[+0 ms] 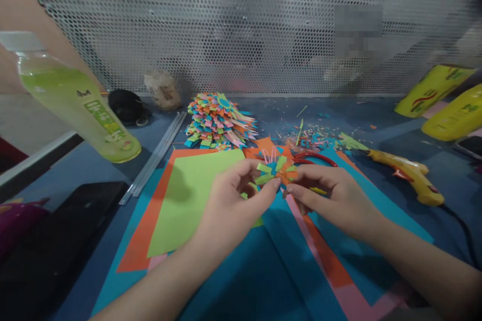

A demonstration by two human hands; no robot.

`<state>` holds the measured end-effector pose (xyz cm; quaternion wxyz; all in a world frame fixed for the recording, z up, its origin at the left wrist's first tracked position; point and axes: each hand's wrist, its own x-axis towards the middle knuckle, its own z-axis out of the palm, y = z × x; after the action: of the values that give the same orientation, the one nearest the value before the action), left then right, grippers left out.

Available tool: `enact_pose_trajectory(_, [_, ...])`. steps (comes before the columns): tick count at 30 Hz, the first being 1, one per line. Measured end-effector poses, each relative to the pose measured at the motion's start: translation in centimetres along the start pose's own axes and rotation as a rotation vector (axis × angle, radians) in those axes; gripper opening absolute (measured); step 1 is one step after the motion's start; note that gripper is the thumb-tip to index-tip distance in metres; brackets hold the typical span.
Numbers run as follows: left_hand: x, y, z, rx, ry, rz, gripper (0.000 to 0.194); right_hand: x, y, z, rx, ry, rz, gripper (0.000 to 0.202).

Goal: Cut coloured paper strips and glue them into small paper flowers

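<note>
Between my two hands is a small paper flower [276, 170] with green, orange and blue strips and thin pink loops at its top. My left hand [241, 195] pinches it from the left, thumb in front. From the right, the fingers of my right hand [327, 193] close on its orange strips. Below lie layered sheets: a green sheet [188, 200], an orange sheet [139, 241] and blue paper [241, 271]. Behind the flower stands a pile of fringed paper pieces [218, 120]. Red-handled scissors [314, 156] lie partly hidden behind my right hand.
A yellow glue gun [408, 173] with a black cord lies at right, near paper scraps [320, 135]. Clear glue sticks [154, 155], a drink bottle [79, 105] and a black phone-like slab [60, 246] are at left. Yellow containers [433, 90] stand at far right before perforated metal [241, 25].
</note>
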<state>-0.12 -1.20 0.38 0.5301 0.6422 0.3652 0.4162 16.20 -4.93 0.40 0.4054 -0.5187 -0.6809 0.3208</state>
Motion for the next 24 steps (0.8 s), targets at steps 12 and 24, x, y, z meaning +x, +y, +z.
enact_pose_trajectory(12, [-0.16,0.14,0.21,0.054,-0.003,0.025,0.01,0.09,-0.14,0.05,-0.035,0.029,-0.008,0.019])
enact_pose_trajectory(24, [0.25,-0.36,-0.35,0.091,0.189,0.148,0.013,0.0,-0.55,-0.39,0.047,-0.078,0.066,0.021])
